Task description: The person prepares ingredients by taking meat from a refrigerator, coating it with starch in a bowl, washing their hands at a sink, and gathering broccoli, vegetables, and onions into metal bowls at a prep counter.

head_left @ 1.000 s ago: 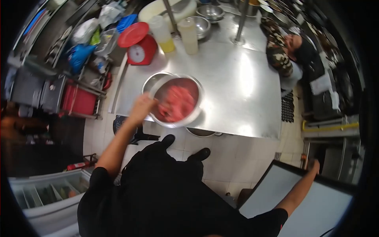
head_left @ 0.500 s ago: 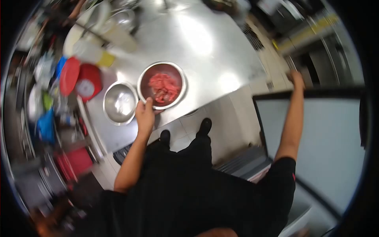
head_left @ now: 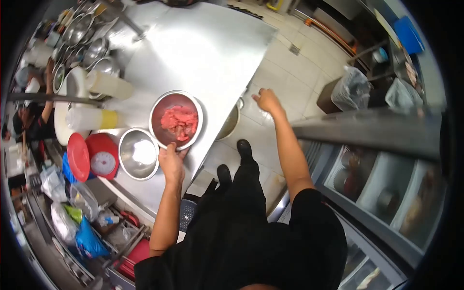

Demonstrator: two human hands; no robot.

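Head view: one round stainless-steel bowl (head_left: 156,115) holding red meat (head_left: 179,122), over the silvery metal bench (head_left: 220,63) near its edge, rim pinched between thumb and fingers of the left hand (head_left: 172,163). Just beside that bowl, one shiny round metal basin (head_left: 138,154), then one red dial scale (head_left: 102,153); well apart, past the bench edge, the right hand (head_left: 267,101), fingers loosely bent, slightly spread.

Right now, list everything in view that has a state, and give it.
Meat bowl: upright, held at the rim
Meat: raw-looking, heaped
Other bowl: upright, empty
Left hand: fingers gripping the meat bowl
Right hand: holding nothing, fingers loosely curled
Scale: pan bare, reading unclear
Bin: lined with a clear bag
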